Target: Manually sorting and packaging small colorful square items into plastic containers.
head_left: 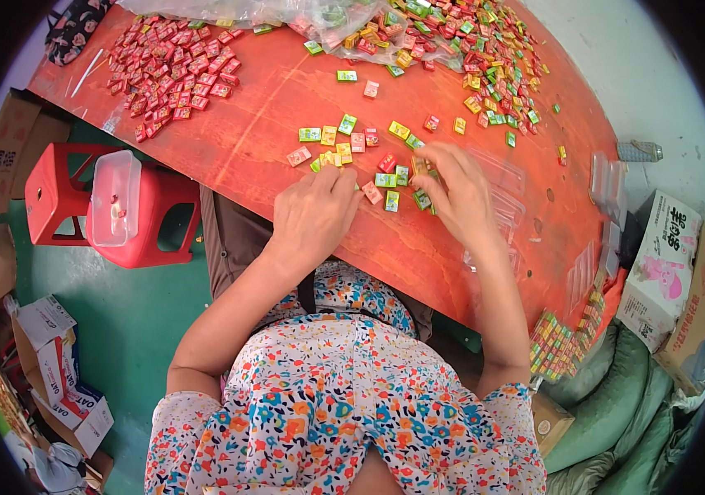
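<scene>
My left hand [313, 213] is closed, fingers together and pointing down at the red table. What its fingertips hold, if anything, is hidden; small yellow boxes [343, 153] lie just beyond them, and a pink box [372, 193] lies to their right. Across from it, my right hand [457, 194] curls its thumb and fingers around a small yellow box [420, 166]. Between the two hands are scattered green boxes [385, 180] and a red box [387, 162]. Others in green, yellow and pink sit in a loose group farther up.
On the red table [262, 124], a heap of red boxes [179, 74] lies far left, with a mixed heap [493, 66] far right beside a plastic bag [311, 12]. Clear plastic trays [497, 214] lie right. Packed rows [563, 342] stand near the right edge. Red stools [150, 206] are left.
</scene>
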A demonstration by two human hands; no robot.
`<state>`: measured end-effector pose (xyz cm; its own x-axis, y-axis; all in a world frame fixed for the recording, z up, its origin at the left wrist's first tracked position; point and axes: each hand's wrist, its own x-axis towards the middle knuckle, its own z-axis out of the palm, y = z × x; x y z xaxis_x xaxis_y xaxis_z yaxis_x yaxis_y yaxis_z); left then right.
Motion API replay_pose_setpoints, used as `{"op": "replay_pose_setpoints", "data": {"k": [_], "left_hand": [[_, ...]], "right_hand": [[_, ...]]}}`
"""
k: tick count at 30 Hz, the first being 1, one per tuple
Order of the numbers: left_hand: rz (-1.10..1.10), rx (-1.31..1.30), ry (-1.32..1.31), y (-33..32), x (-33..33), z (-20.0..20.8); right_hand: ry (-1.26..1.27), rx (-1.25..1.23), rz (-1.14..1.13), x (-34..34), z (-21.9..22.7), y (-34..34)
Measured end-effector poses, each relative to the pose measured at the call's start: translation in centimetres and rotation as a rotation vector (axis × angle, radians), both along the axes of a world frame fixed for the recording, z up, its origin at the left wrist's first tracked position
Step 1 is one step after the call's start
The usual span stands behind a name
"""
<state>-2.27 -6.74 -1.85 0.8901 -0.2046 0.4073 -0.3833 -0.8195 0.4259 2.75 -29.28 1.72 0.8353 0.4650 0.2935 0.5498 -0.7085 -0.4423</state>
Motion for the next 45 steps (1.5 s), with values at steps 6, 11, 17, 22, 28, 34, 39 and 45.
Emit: {"op": "replay_pose_setpoints", "data": {"k": [6,11,17,22,28,34,39,45], "left_hand": [[-0.001,0.018,0.193,-0.3,-0.4,0.0],[0.0,-0.086,0.122,-1.6,-1.1,1.0],[-0.027,-0.026,0.192,-1.1,-0.5,0.0],[0.009,-0.03,0.191,-0.9,-0.7,0.7],[-0.036,0.041,0.255,-0.8,-1.6,0.9],[-0.032,-0.171,0.112,-1.1,-0.9,0.9],[-0.062,-0.152,0.226,-2.3,-0.4,0.3],[-0.076,-0.161,0.149,-2.0,0.2,-0.2]], "right_hand": [[-0.147,-0.139,0.212,4.0,-0.7,0.5],[-0.098,-0.209,0.318,5.4,-0.7,0.8],[-0.058,-0.313,0.457,4.7,0.8,0.1],[-0.009,-0.249,0.45,4.1,0.5,-0.2],[-0.012,-0.224,0.45,4.5,0.2,-0.4],[-0.071,-0.154,0.399,4.9,-0.7,0.2],[-0.144,-0.244,0.533,5.2,-0.4,0.5],[-0.096,-0.235,0.542,5.0,-0.4,0.0]]}}
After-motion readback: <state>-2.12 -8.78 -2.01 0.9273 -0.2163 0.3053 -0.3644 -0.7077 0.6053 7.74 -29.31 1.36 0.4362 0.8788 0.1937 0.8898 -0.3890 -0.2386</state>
